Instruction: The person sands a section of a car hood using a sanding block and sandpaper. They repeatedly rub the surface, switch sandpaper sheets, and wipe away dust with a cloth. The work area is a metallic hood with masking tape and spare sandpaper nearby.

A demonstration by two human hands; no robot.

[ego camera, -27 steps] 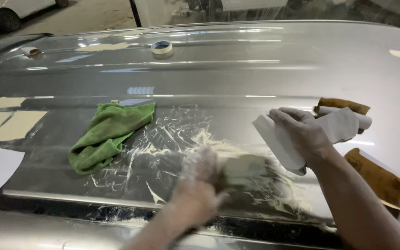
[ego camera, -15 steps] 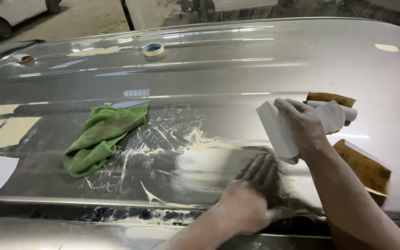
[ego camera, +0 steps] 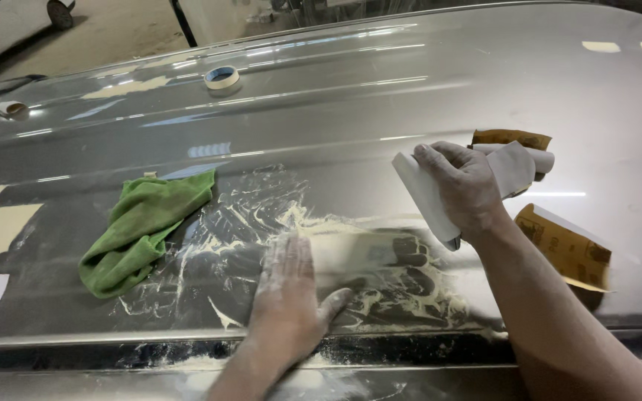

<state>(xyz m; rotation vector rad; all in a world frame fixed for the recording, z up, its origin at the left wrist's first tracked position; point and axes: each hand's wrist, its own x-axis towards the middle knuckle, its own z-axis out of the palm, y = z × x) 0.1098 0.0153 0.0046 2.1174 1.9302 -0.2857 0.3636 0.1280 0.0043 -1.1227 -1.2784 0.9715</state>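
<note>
Left hand [ego camera: 287,297] lies flat, open on dusty panel [ego camera: 336,134]; right hand [ego camera: 466,186], at two o'clock, grips seemingly folded sandpaper sheet [ego camera: 425,194].

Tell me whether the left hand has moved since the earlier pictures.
Yes. The left hand has moved left, back toward the green cloth, after sweeping right across the pale dust patch half a second ago.

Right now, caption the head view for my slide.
Dusty left hand flat on the sanded car panel, right hand gripping folded sandpaper, green cloth alongside.
</note>
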